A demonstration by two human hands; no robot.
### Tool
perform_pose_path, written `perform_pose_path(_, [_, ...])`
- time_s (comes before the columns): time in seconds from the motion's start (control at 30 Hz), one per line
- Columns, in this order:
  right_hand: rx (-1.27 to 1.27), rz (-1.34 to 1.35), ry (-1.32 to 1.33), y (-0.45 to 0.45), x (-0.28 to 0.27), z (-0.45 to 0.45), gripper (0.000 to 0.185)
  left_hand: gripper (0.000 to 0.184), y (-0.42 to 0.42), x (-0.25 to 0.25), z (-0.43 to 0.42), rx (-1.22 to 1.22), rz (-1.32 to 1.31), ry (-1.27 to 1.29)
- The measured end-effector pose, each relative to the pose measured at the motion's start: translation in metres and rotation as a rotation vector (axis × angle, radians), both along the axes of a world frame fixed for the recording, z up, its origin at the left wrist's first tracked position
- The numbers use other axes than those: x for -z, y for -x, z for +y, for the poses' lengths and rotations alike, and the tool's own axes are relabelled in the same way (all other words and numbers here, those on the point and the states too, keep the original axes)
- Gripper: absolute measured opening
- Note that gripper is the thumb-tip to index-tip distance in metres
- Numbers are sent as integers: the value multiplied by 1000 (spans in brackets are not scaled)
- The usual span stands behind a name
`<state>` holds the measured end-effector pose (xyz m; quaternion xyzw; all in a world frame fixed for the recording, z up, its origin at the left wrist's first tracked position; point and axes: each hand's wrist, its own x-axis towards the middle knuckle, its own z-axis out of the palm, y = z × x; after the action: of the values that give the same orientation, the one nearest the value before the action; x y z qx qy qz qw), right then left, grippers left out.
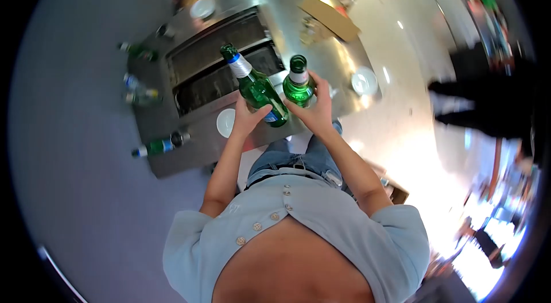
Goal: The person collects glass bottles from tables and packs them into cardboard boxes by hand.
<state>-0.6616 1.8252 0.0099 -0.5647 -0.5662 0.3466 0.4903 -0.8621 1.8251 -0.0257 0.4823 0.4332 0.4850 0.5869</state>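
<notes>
My left hand (251,113) is closed around a green glass beer bottle (256,89) with a silver neck wrap and a blue band. The bottle leans, its neck toward the upper left. In my right hand (317,109) is a second green beer bottle (298,86), its open-looking mouth tilted up at the camera. Both bottles are held close together in front of my waist, above the near side of a metal table (321,68). Just left of my left hand sits a white bowl (225,123) near the table's edge.
A dark rectangular grill pit (215,36) is set into the table. Several more bottles stand along the left edge, one a green bottle (158,147). A white bowl (364,81) is at the right, another bowl (202,8) at the far side. A flat cardboard piece (330,18) lies at the back right.
</notes>
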Motion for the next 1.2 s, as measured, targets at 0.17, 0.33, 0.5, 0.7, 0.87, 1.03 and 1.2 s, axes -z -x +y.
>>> perform_pose_path(0.17, [422, 82, 83, -2, 8, -73, 80, 70, -17, 5, 1, 331, 91, 51])
perform_pose_path(0.33, [754, 142, 203, -17, 14, -154, 85, 71, -77, 3, -22, 708, 129, 20])
perform_pose_path(0.5, [1177, 231, 87, -41, 34, -231, 80, 65, -157, 7, -63, 1053, 177, -75])
perform_pose_path(0.7, [1663, 291, 116, -99, 65, -360, 77, 67, -287, 24, -147, 1212, 282, -287])
perform_pose_path(0.87, [1764, 373, 75, -139, 55, -466, 70, 67, -356, 32, -210, 1295, 360, -290])
perform_pose_path(1.03, [1512, 194, 163, -205, 57, -514, 74, 68, -361, 77, -242, 1076, 191, -189])
perform_pose_path(1.2, [991, -140, 338, -272, 88, -512, 68, 68, -358, 87, -228, 954, 224, -17])
